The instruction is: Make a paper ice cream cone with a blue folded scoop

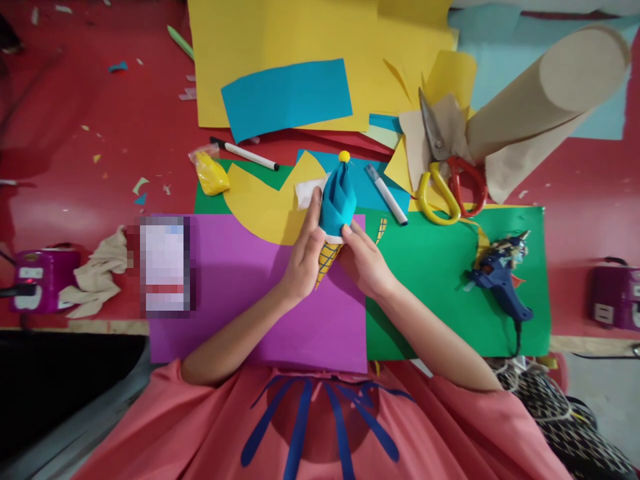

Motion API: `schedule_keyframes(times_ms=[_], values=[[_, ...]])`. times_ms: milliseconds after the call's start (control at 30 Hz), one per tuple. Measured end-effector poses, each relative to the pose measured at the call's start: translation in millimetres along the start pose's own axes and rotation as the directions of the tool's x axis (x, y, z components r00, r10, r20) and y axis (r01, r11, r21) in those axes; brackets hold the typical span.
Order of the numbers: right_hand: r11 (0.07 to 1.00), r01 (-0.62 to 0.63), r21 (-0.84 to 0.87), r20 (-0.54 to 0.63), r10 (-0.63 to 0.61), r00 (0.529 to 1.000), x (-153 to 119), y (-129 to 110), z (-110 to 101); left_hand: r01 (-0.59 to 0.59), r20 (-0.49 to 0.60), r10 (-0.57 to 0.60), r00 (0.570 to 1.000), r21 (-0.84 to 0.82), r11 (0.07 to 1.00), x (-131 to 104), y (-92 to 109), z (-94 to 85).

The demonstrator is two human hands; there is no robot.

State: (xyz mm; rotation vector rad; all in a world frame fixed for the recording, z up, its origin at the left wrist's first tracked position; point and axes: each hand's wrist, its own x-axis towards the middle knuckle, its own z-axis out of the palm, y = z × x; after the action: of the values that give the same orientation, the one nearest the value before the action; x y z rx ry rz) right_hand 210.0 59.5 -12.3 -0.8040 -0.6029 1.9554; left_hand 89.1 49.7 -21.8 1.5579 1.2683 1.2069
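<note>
Between my two hands is a craft ice cream cone (338, 207) with a folded blue top, a small yellow ball at its tip, a white band and a yellow cone with dark grid lines. My left hand (305, 257) is closed along its left side. From the right, my right hand (367, 259) grips it, thumb on the white band. The cone's point slants down to the left above a purple sheet (260, 307). Behind it lie a cut yellow piece (265, 207) and a small white piece (309, 193).
Scissors (443, 167) and a capped marker (387, 195) lie beyond my right hand. A blue glue gun (503, 277) rests on the green sheet (425, 307). A beige roll (530, 100) stands at the back right. A phone (165, 263) and crumpled cloth (103, 273) are at left.
</note>
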Motion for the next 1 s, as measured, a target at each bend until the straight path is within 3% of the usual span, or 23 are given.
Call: schedule_keyframes(times_ms=[100,233,367,533,733,1000], values=[[1.000,-0.002,0.011,-0.043,0.003,0.999,0.5,-2.5,-0.4,0.014,-0.074,-0.019,0.997,-0.062,0.998,-2.3,-0.7,-2.3],[1.000,0.003,-0.005,-0.064,-0.004,0.998,-0.5,-7.1,-1.5,-0.072,-0.104,0.081,0.991,0.086,0.994,-4.4,8.1,-7.7],[0.998,0.036,0.043,-0.055,-0.033,0.998,-1.0,-11.3,-0.9,-0.173,-0.019,0.183,0.983,0.255,0.951,-7.6,18.9,-10.2],[0.996,0.001,0.092,-0.088,0.007,0.996,1.3,-15.4,-0.3,-0.265,0.105,0.245,0.964,0.298,0.917,-13.3,19.1,-11.1],[0.995,-0.054,0.082,-0.114,0.063,0.992,0.6,-17.8,-1.6,-0.347,0.143,0.320,0.937,0.248,0.905,-14.0,15.9,-11.9],[0.999,-0.009,0.052,-0.175,0.018,0.984,0.9,-18.6,3.7,-0.455,0.174,0.425,0.889,0.456,0.765,-15.8,14.4,-14.9]])
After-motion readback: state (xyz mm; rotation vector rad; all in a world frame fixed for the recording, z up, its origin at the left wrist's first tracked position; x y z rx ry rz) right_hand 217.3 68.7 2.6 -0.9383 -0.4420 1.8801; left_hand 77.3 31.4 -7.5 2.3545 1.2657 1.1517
